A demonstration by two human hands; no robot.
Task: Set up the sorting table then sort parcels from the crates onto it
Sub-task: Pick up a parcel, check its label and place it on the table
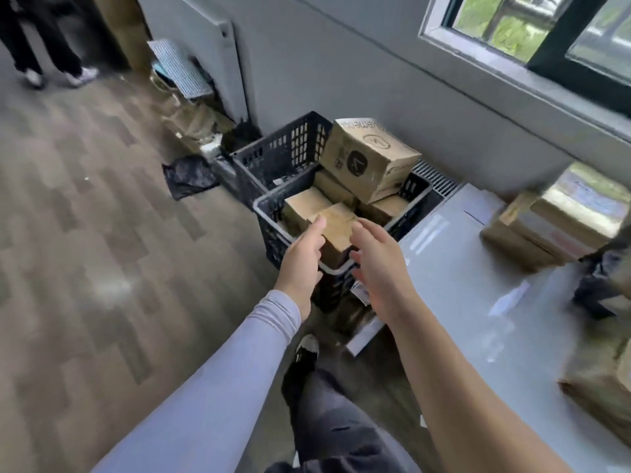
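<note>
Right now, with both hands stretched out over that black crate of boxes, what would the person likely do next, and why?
Probably close both hands on the small brown parcel nearest them. The left hand and right hand are open, one on each side of it, holding nothing. It lies at the near edge of the black crate, and the grey table stands just beside the crate.

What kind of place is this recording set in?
Probably an indoor parcel-sorting room or small mailroom. A black crate holds cardboard parcels, more parcels sit on a grey table under a window, and both hands reach toward the crate.
</note>
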